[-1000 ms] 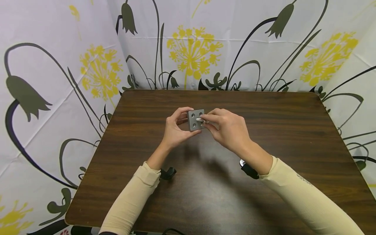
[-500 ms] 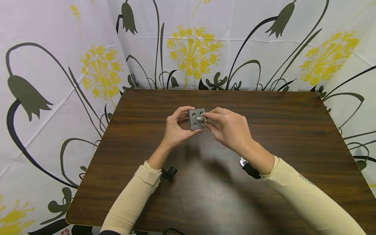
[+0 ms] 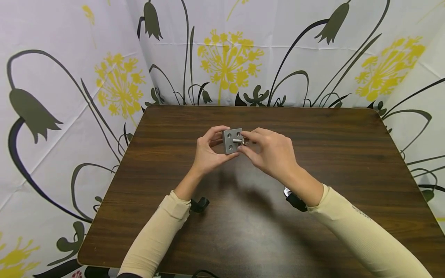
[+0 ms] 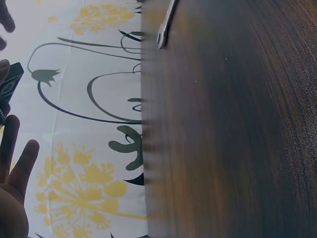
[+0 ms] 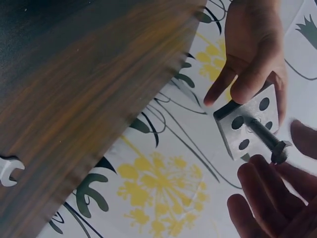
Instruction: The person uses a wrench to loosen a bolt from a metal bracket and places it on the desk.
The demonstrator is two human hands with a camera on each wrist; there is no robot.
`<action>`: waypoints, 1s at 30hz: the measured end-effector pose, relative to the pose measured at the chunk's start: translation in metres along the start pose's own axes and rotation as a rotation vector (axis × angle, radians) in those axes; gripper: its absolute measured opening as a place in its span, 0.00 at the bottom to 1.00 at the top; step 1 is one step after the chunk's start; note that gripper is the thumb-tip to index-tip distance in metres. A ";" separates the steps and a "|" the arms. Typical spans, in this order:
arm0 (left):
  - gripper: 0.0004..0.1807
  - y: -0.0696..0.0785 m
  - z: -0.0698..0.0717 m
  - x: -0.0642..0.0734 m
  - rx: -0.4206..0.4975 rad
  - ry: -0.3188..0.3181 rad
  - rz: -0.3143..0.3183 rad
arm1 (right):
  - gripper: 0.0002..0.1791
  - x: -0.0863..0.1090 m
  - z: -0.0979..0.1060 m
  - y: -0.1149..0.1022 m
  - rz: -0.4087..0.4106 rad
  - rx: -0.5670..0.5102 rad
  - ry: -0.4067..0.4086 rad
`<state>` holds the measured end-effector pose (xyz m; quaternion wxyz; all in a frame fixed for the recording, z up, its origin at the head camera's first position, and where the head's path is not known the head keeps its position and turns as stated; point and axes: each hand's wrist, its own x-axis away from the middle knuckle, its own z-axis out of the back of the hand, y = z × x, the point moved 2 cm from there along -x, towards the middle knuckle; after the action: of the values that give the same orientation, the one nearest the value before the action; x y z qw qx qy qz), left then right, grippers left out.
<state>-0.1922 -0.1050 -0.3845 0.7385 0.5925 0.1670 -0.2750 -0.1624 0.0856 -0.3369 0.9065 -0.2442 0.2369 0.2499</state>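
A square grey metal plate (image 3: 233, 135) with several round holes is held up over the table by my left hand (image 3: 206, 150), fingers along its top edge and thumb beneath. From the plate's middle a silver bolt (image 3: 238, 141) sticks out toward my right hand (image 3: 274, 152). In the right wrist view, the bolt (image 5: 267, 135) shows its hex head outward from the plate (image 5: 232, 136). Thumb and fingers of my right hand (image 5: 277, 198) stand spread around the head, with a gap to the thumb. The left wrist view catches only part of my left hand (image 4: 15, 163).
An open-ended wrench (image 5: 9, 171) lies on the brown wooden table (image 3: 167, 154); the left wrist view shows the wrench (image 4: 167, 27) too. A white flowered cloth (image 3: 222, 19) hangs behind and beside the table. Black wrist mounts (image 3: 199, 205) hang below the forearms.
My right thumb and fingers have spread apart from their pinch on the bolt, and more of the bolt shows. The left hand and plate have barely moved.
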 end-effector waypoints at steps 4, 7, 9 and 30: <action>0.36 0.000 0.000 0.000 -0.006 0.003 -0.003 | 0.16 -0.001 0.000 0.001 -0.081 0.001 -0.001; 0.36 0.001 0.000 0.000 -0.011 0.003 -0.002 | 0.11 -0.002 0.000 0.000 -0.045 -0.001 -0.023; 0.36 0.000 0.000 0.000 -0.010 0.001 0.000 | 0.12 -0.001 0.000 0.000 0.002 -0.011 -0.025; 0.36 -0.001 0.001 0.000 0.008 0.005 -0.013 | 0.16 -0.002 0.001 0.000 -0.065 -0.023 -0.023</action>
<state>-0.1926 -0.1058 -0.3856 0.7339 0.5951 0.1715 -0.2790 -0.1635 0.0863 -0.3351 0.9139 -0.2595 0.2157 0.2257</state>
